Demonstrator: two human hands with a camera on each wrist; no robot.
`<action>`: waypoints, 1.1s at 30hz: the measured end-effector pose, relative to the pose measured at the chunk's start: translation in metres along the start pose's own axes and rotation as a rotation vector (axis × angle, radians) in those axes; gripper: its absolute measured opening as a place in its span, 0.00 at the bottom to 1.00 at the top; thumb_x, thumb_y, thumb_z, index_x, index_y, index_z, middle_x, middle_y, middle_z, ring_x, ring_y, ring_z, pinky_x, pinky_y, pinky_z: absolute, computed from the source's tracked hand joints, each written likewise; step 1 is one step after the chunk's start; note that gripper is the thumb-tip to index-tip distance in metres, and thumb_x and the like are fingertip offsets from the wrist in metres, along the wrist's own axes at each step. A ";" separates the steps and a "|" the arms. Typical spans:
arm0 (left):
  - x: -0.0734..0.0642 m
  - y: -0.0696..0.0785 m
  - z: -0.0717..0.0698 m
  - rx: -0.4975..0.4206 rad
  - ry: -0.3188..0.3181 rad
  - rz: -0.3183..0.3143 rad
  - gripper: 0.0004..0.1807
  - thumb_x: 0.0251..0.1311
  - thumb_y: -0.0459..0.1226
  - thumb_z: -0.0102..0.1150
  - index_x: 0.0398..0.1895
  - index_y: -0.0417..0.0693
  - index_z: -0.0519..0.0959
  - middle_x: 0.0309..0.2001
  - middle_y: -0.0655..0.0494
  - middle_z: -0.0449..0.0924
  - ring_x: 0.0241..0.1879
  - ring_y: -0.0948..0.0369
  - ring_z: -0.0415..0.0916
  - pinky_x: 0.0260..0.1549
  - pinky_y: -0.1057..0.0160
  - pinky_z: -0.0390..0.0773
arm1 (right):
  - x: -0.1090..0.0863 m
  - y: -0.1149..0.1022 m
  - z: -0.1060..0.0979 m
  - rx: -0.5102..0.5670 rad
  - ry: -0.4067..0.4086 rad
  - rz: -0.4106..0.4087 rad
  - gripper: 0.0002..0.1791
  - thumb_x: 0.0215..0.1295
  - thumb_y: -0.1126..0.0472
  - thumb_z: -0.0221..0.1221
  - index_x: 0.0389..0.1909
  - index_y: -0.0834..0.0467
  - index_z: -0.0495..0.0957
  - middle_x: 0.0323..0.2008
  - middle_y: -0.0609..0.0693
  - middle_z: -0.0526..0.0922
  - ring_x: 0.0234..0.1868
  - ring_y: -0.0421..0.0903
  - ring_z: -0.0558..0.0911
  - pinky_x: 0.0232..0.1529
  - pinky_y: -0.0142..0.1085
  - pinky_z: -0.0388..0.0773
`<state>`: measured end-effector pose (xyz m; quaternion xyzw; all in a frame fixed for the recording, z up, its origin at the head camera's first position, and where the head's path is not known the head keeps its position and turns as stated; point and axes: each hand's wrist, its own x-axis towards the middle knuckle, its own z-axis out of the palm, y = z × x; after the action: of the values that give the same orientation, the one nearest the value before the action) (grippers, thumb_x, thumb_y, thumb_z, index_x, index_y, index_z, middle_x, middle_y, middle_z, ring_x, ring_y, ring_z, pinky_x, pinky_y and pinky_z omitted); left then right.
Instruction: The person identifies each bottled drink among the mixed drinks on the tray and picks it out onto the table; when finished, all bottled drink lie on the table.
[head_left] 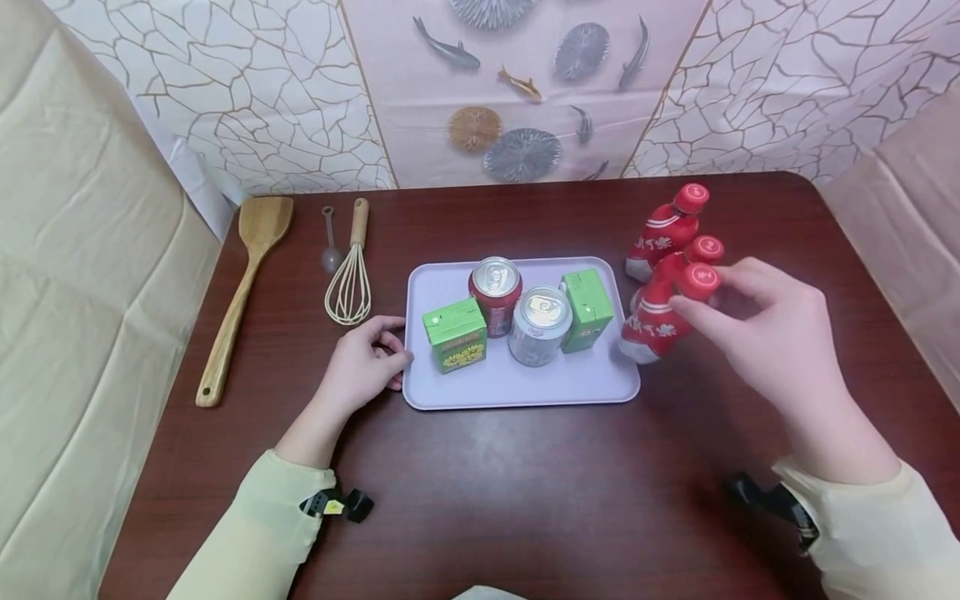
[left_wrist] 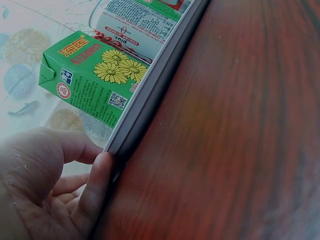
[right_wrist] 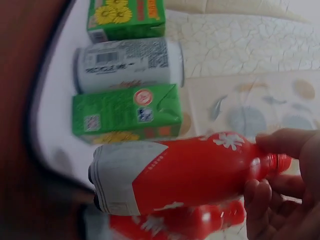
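My right hand (head_left: 783, 333) pinches a red bottle (right_wrist: 200, 167) by its neck, just under the cap. The bottle's white base overlaps the tray's right edge in the head view, and in the right wrist view it leans close past a green drink carton (right_wrist: 125, 112). Two more red bottles (head_left: 662, 233) stand behind it, one mostly hidden. With thumb and fingers, my left hand (head_left: 363, 362) grips the left rim of a pale lilac tray (head_left: 525, 392). On the tray are two green cartons (head_left: 457, 333), a red can (head_left: 497, 292) and a silver can (head_left: 540, 325).
Left of the tray lie a wooden spatula (head_left: 247, 283), a grey measuring spoon (head_left: 331, 246) and a whisk (head_left: 351, 275) with a wooden handle. A patterned cloth (head_left: 525, 100) hangs behind the dark wooden table (head_left: 495, 483).
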<state>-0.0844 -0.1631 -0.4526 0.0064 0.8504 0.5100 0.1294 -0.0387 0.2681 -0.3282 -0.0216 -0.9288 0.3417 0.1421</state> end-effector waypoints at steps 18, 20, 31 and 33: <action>0.001 0.001 0.001 0.000 0.001 -0.001 0.26 0.60 0.28 0.62 0.64 0.41 0.76 0.37 0.44 0.79 0.20 0.60 0.80 0.21 0.59 0.87 | -0.019 0.041 0.000 0.007 0.042 0.017 0.22 0.55 0.56 0.76 0.53 0.54 0.88 0.31 0.31 0.79 0.35 0.31 0.76 0.35 0.17 0.69; 0.001 0.000 0.001 0.000 -0.001 -0.001 0.26 0.61 0.28 0.62 0.64 0.41 0.76 0.37 0.44 0.79 0.20 0.60 0.80 0.21 0.59 0.87 | -0.019 0.043 -0.001 0.001 0.034 0.019 0.23 0.56 0.55 0.76 0.53 0.54 0.88 0.32 0.33 0.79 0.35 0.31 0.76 0.36 0.17 0.70; 0.000 0.001 0.000 0.019 0.005 0.006 0.26 0.61 0.28 0.62 0.64 0.42 0.76 0.37 0.44 0.79 0.20 0.59 0.80 0.21 0.59 0.87 | -0.020 0.053 0.001 -0.016 0.001 0.019 0.23 0.57 0.56 0.76 0.54 0.55 0.86 0.34 0.33 0.78 0.35 0.30 0.74 0.36 0.16 0.69; 0.000 0.001 0.001 0.019 0.007 0.008 0.26 0.60 0.29 0.62 0.64 0.42 0.76 0.37 0.44 0.80 0.20 0.59 0.80 0.21 0.59 0.87 | -0.021 0.053 0.001 -0.010 -0.003 0.031 0.22 0.58 0.55 0.75 0.54 0.54 0.86 0.34 0.32 0.78 0.36 0.30 0.75 0.35 0.15 0.69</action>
<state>-0.0845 -0.1622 -0.4525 0.0092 0.8555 0.5026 0.1246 -0.0219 0.3055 -0.3685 -0.0362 -0.9302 0.3394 0.1354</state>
